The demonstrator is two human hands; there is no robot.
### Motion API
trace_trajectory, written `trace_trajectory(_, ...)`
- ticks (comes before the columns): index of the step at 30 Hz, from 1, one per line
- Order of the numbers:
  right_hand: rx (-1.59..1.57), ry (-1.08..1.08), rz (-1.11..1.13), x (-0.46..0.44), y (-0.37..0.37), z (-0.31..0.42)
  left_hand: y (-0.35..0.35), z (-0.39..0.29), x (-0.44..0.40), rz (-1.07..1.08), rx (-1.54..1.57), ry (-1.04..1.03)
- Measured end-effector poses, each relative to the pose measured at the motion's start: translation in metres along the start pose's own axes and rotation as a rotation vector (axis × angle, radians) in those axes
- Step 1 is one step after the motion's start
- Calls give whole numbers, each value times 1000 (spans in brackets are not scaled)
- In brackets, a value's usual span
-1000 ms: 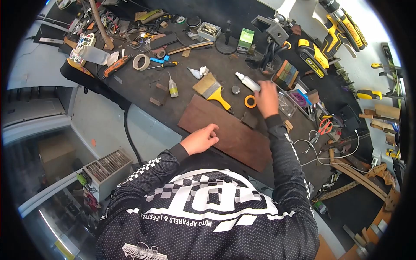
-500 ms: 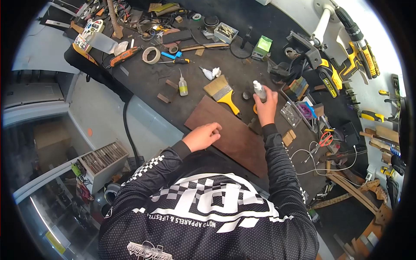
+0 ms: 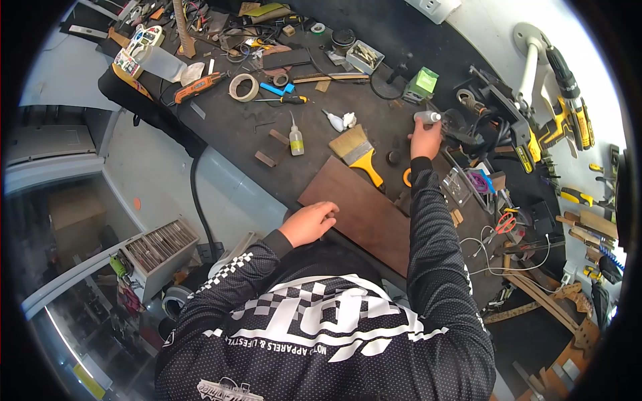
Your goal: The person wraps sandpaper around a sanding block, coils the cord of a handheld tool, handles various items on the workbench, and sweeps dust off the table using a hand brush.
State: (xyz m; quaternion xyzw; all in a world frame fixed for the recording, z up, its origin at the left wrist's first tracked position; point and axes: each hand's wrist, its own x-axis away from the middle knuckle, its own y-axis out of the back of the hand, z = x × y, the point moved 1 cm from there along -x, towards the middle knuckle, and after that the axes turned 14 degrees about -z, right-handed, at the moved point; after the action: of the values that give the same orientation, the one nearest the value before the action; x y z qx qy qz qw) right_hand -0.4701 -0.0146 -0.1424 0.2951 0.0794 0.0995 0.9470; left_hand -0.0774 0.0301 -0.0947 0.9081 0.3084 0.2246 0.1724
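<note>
My right hand [image 3: 426, 142] is closed around a small clear bottle with a white cap [image 3: 428, 117], held tilted at the far right part of the bench. My left hand [image 3: 309, 224] rests by the near left edge of a flat brown wooden board [image 3: 361, 212], its fingers loosely bent and holding nothing I can see. Just beyond the board lies a wide paintbrush with a yellow handle [image 3: 364, 164]. A small round dark cap or pot [image 3: 393, 158] sits right of the brush. Left of it stands a needle-tipped bottle [image 3: 296, 140] with yellow-green liquid.
Two small wood blocks [image 3: 265, 158], a white tube [image 3: 334, 120], a screwdriver [image 3: 293, 99] and a tape roll [image 3: 243, 87] lie on the bench. A green box [image 3: 422, 83] stands at the back. Red-handled scissors [image 3: 506, 222] and a white cable [image 3: 491, 267] lie right. Drills [image 3: 575, 100] hang on the wall.
My right hand has carried the bottle farther out across the bench, and the bottle has gone from upright to tilted. My left hand has drawn back slightly toward the board's edge. The view has shifted.
</note>
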Motion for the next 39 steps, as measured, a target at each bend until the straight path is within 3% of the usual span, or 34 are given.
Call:
trace_trajectory(3,91,-42,-13,-13,-16,15,18,12,5,11,-14,32)
trace_trajectory(11,280,91,-151,-49,-55,-12,69,35,3,18,-36,77)
trace_trajectory(24,-200,-165,-125,2,-39,21,125,48,-38,147,-87,7)
trace_trajectory(27,249,407,-462,15,-47,24,130,51,-42,161,-75,-3)
trace_trajectory(30,206,228,-308,17,-43,96,135,58,-37,177,-59,10)
trace_trajectory(33,329,327,-290,-18,-61,92,139,63,-29,193,-32,28)
trace_trajectory(34,341,256,-242,-26,-65,90,142,63,-26,204,-23,42)
trace_trajectory(39,202,415,-322,-26,-54,94,143,70,-21,246,33,27)
